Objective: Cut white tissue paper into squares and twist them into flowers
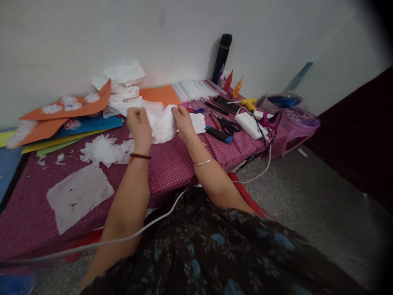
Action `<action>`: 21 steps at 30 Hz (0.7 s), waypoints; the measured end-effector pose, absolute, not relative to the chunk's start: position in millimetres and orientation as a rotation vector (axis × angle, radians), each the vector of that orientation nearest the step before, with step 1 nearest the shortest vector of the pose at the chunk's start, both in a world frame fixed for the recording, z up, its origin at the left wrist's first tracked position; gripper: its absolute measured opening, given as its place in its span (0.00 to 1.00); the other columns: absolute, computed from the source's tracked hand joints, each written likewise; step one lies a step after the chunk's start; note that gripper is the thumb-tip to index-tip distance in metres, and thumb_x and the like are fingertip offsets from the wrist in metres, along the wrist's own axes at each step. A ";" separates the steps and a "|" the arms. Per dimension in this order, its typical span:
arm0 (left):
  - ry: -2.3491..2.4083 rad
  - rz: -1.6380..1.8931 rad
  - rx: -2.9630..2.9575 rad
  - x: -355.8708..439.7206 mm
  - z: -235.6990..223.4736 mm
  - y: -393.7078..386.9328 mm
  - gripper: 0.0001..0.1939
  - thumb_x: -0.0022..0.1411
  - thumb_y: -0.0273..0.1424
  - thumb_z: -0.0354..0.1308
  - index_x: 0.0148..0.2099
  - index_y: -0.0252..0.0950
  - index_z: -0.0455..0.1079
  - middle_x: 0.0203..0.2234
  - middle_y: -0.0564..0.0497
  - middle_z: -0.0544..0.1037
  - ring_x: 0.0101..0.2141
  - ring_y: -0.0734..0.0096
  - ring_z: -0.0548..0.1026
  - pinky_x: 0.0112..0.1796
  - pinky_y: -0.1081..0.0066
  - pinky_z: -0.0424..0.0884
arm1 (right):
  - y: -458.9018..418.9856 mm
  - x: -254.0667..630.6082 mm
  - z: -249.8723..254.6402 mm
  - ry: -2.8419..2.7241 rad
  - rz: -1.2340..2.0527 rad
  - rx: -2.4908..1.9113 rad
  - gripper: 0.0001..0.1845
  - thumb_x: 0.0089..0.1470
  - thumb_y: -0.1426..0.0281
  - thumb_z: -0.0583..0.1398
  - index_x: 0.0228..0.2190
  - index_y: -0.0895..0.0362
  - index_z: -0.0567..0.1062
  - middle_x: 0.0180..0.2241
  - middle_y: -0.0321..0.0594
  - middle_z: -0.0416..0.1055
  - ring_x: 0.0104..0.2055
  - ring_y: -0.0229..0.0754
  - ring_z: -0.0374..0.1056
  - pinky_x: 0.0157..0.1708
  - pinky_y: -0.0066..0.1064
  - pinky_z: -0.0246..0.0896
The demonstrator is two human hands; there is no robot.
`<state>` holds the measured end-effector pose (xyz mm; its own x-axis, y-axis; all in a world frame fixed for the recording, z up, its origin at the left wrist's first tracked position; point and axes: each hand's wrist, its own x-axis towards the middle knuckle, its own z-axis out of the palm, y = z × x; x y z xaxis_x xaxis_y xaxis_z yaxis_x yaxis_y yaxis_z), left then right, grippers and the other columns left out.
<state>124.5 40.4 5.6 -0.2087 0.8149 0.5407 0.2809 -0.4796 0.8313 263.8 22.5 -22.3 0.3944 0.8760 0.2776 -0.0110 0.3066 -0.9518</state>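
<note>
Both hands hold a crumpled sheet of white tissue paper (162, 125) above the checked table cloth (172, 168). My left hand (139, 126), with a dark red bracelet at the wrist, is closed on the sheet's left side. Pinching its upper right edge is my right hand (183, 121), which has a silver bangle below it. Torn white tissue pieces (104, 149) lie in a heap left of my left hand. Nearer the front edge, a flat tissue sheet (80, 194) with small holes is spread out.
Coloured card sheets (101, 98) with tissue tufts lie at the left. Right of my hands are black scissors (229, 124), a blue-ended cutter (218, 134), a phone (226, 105), a white power strip (251, 125) and a yellow glue gun (248, 103). A black bottle (221, 57) stands by the wall.
</note>
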 end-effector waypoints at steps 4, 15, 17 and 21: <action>1.295 1.742 1.732 131.3 1.9 31.8 0.13 0.66 0.26 0.54 0.30 0.41 0.56 0.26 0.54 0.64 0.32 0.67 0.66 0.41 0.62 0.63 | 25.7 269.7 -23.7 -0.941 0.565 -1.176 0.13 0.63 0.59 0.54 0.31 0.54 0.63 0.31 0.35 0.61 0.34 0.36 0.60 0.38 0.29 0.60; 1.404 1.939 1.564 119.2 3.2 41.3 0.15 0.70 0.29 0.50 0.30 0.41 0.51 0.28 0.53 0.63 0.35 0.70 0.67 0.41 0.59 0.63 | 25.0 271.2 -22.3 -0.940 0.455 -1.192 0.14 0.61 0.56 0.51 0.33 0.53 0.62 0.34 0.38 0.63 0.38 0.39 0.62 0.40 0.31 0.58; 1.365 1.938 1.567 117.3 2.2 45.3 0.16 0.71 0.34 0.51 0.30 0.41 0.51 0.28 0.53 0.63 0.37 0.69 0.68 0.39 0.58 0.61 | 24.9 272.4 -22.5 -0.933 0.459 -1.201 0.15 0.62 0.54 0.50 0.33 0.53 0.63 0.34 0.38 0.63 0.39 0.39 0.62 0.39 0.31 0.59; 1.207 1.859 1.560 112.1 -2.4 55.9 0.18 0.69 0.46 0.51 0.32 0.41 0.55 0.29 0.51 0.67 0.36 0.69 0.69 0.40 0.58 0.64 | 26.2 276.1 -24.8 -0.910 0.467 -1.172 0.15 0.63 0.55 0.49 0.35 0.54 0.64 0.35 0.39 0.63 0.39 0.40 0.62 0.41 0.33 0.61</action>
